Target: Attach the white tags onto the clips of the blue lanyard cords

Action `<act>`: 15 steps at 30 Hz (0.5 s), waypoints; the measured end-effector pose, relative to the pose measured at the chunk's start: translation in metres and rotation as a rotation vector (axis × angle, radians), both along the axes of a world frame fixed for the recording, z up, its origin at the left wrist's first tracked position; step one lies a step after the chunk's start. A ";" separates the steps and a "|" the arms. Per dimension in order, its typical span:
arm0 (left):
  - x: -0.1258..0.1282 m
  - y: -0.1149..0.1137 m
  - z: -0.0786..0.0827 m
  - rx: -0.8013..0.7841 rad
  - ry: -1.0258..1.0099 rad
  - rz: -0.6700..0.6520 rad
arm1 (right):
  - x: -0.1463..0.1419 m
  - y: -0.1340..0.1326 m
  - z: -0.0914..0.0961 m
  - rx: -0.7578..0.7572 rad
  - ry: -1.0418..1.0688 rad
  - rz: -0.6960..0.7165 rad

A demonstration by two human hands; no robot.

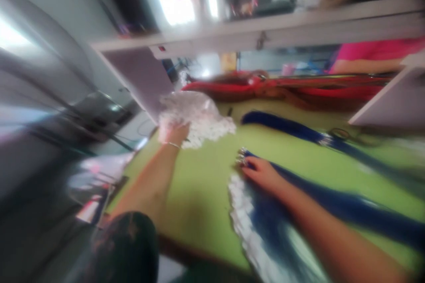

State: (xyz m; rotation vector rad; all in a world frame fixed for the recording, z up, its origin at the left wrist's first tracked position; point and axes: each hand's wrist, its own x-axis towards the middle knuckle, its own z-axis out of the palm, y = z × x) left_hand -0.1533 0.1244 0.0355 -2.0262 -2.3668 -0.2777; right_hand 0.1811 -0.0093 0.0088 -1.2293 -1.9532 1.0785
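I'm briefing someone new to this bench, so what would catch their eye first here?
Probably the bright green tabletop, with dark blue bundles on its right and the right hand at one's end. Then the left hand at a heap of white pieces, far left, and red bundles along the back.

The smear of motion blurs much of it, but this looks like a workshop given to small handwork in quantity. The green-topped desk (195,194) is laid out as a work station: a clear bag (195,101) with a heap of white bits (209,132), long blue bundles (275,120) lying across the surface, and red bundles (215,87) along the back. A white shelf (212,37) on side panels (136,75) spans the desk. Beyond it, a pink sleeve (372,55) and a forearm show another person there.
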 end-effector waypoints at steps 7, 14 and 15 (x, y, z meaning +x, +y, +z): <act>0.021 -0.028 -0.006 0.002 -0.016 0.042 | 0.001 -0.008 0.004 0.017 -0.079 -0.024; 0.030 -0.043 -0.017 0.053 -0.022 -0.024 | -0.004 -0.011 -0.006 0.152 -0.210 -0.182; 0.030 -0.045 -0.019 0.064 -0.009 -0.069 | -0.006 -0.011 -0.008 0.174 -0.244 -0.209</act>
